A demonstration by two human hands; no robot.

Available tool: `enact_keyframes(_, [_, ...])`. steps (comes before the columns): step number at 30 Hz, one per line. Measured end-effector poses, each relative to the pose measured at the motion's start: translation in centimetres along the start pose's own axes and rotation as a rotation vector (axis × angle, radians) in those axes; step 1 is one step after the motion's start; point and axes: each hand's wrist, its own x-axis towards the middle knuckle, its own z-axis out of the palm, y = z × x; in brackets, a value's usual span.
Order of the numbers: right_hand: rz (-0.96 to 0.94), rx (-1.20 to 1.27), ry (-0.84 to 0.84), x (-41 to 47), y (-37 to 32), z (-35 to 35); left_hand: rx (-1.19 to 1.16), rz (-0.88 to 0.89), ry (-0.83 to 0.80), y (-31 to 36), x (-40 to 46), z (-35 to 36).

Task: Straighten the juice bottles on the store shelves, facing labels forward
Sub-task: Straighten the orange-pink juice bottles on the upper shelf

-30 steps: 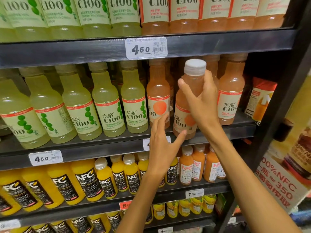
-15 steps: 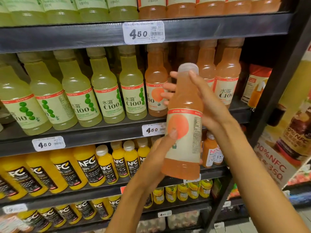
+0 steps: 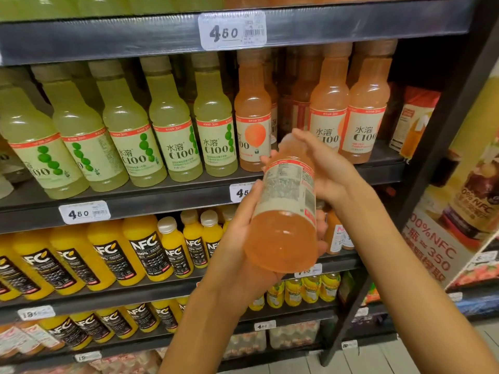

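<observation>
An orange C100 juice bottle point(image 3: 283, 211) is off the shelf, tilted with its top pointing away, its fine-print back label facing me. My left hand point(image 3: 240, 238) cups the bottle's lower body from the left and beneath. My right hand point(image 3: 324, 168) grips its neck and upper part from the right, hiding the cap. Where it stood on the middle shelf point(image 3: 172, 195) there is a gap between one orange bottle point(image 3: 252, 122) turned partly sideways and two orange bottles point(image 3: 328, 114) with labels facing forward. Green C100 bottles point(image 3: 172, 130) fill the shelf's left.
Yellow NFC bottles point(image 3: 140, 252) line the shelf below, smaller bottles point(image 3: 302, 290) under those. A juice carton point(image 3: 413, 120) stands at the middle shelf's right end. A black upright post point(image 3: 442, 163) and a poster point(image 3: 459, 211) bound the right side. Price tag point(image 3: 232, 31) hangs above.
The bottle has come lower and closer to me and turned, so its back label now faces me instead of the orange-fruit picture. My left hand moved under its base.
</observation>
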Motion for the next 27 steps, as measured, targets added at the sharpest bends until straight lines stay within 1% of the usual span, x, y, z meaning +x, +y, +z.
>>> enact_keyframes(1, [0.007,0.038,0.010,-0.1,0.5,-0.1,-0.058,-0.018,-0.043,0.0,0.0,0.1])
enact_keyframes(3, [0.025,0.080,0.034,-0.1,1.3,-0.2,-0.095,-0.040,-0.080,0.1,0.1,0.3])
enact_keyframes(6, [0.058,0.108,0.075,-0.5,2.0,-0.2,-0.125,-0.053,-0.034,0.3,0.4,0.7])
enact_keyframes(8, [0.081,0.100,0.050,-0.8,1.9,-0.1,-0.168,-0.044,-0.020,0.2,0.6,0.6])
enact_keyframes(10, [0.098,0.071,-0.009,-1.2,1.6,0.0,-0.145,-0.037,-0.072,0.1,0.2,0.5])
enact_keyframes(12, [0.067,0.073,-0.045,-1.5,1.1,0.2,-0.083,-0.027,-0.133,0.0,-0.2,0.5])
enact_keyframes(14, [-0.037,0.118,-0.028,-1.9,0.5,0.7,-0.007,-0.016,-0.129,-0.2,-0.3,0.3])
enact_keyframes(15, [-0.118,0.138,-0.010,-2.0,0.2,0.9,0.059,0.010,-0.094,-0.3,-0.2,0.1])
enact_keyframes(17, [-0.312,0.105,-0.006,-2.2,-0.5,1.3,0.284,0.107,0.019,-0.4,0.0,-0.4])
enact_keyframes(19, [-0.497,0.007,-0.034,-2.5,-1.3,1.9,0.576,0.230,0.144,0.1,-0.1,-0.8])
enact_keyframes(20, [-0.572,-0.053,-0.047,-2.7,-1.5,2.1,0.721,0.284,0.168,0.4,-0.2,-0.8])
enact_keyframes(21, [-0.637,-0.115,-0.053,-2.9,-1.7,2.3,0.837,0.326,0.158,0.5,-0.2,-0.8])
enact_keyframes(22, [-0.689,-0.165,-0.066,-3.1,-1.8,2.4,0.922,0.358,0.154,0.4,-0.1,-1.0])
enact_keyframes(24, [-0.745,-0.237,-0.092,-3.4,-1.7,2.7,0.969,0.430,0.174,-0.2,0.4,-1.4])
enact_keyframes(27, [-0.792,-0.424,-0.060,-4.1,-1.3,3.0,0.969,0.614,0.217,-1.3,1.3,-2.0])
